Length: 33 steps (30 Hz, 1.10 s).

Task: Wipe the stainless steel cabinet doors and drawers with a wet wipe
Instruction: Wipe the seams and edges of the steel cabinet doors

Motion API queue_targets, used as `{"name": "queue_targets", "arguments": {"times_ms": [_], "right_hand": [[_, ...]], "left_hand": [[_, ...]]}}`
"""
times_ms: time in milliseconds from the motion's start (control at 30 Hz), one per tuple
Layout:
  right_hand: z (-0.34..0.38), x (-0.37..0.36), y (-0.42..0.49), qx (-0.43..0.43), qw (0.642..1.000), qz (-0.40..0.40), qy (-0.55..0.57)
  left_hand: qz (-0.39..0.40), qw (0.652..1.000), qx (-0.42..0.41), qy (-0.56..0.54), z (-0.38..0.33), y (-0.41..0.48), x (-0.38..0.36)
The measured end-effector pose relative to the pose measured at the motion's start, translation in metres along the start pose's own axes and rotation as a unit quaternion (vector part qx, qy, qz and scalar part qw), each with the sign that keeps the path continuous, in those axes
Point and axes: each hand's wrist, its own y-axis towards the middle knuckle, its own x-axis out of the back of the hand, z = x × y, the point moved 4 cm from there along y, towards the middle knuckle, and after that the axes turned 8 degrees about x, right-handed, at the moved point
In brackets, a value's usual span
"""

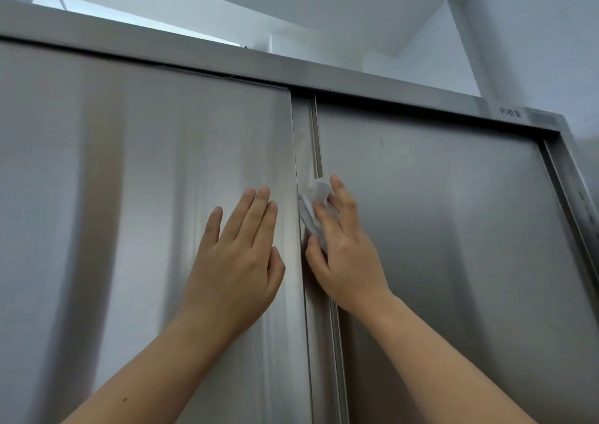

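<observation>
Left hand (236, 261) lies flat on the left door (129, 197), close to that door's right edge. Its fingers are straight and nearly together, thumb angled toward the edge. It holds nothing and looks like a brace on the panel.

Right hand (343, 255) presses the wet wipe (312, 203) onto the left edge of the right door (453, 229), right at the seam where the left door overlaps it. Fingers are slightly spread over the bunched wipe, thumb at its lower end. It reads as pressing, not a clear pinch. The wipe's upper part pokes out past the fingertips, beside the vertical groove along that edge.

Step in hand, as judged: cleaning the seam strip. To do it well:
- Hold the left palm firm so the sliding panel doesn't shift.
- Run the wipe along the groove in long vertical strokes up to the top rail (356, 78).
- Refold to a clean face, then work across toward the right edge.
- Give the small dark mark (381, 142) high on the right door a pass.
</observation>
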Motion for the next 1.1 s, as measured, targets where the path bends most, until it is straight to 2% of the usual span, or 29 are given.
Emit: {"name": "queue_targets", "arguments": {"times_ms": [267, 433, 700, 967, 1100], "right_hand": [[-0.012, -0.013, -0.001, -0.004, 0.993, 0.117, -0.033], [-0.019, -0.015, 0.012, -0.009, 0.986, 0.155, -0.060], [-0.032, -0.007, 0.075, -0.008, 0.984, 0.150, -0.101], [-0.033, 0.008, 0.098, 0.062, 0.974, 0.060, -0.210], [-0.035, 0.009, 0.100, 0.069, 0.980, 0.053, -0.178]], "left_hand": [[0.003, 1.000, -0.002, 0.005, 0.000, 0.000, -0.002], [0.010, 1.000, 0.001, 0.021, 0.000, 0.001, -0.003], [0.026, 0.998, -0.001, 0.050, 0.002, 0.027, -0.007], [0.017, 0.998, -0.003, 0.052, 0.003, 0.044, -0.010], [0.017, 0.998, -0.004, 0.057, 0.003, 0.044, -0.011]]}}
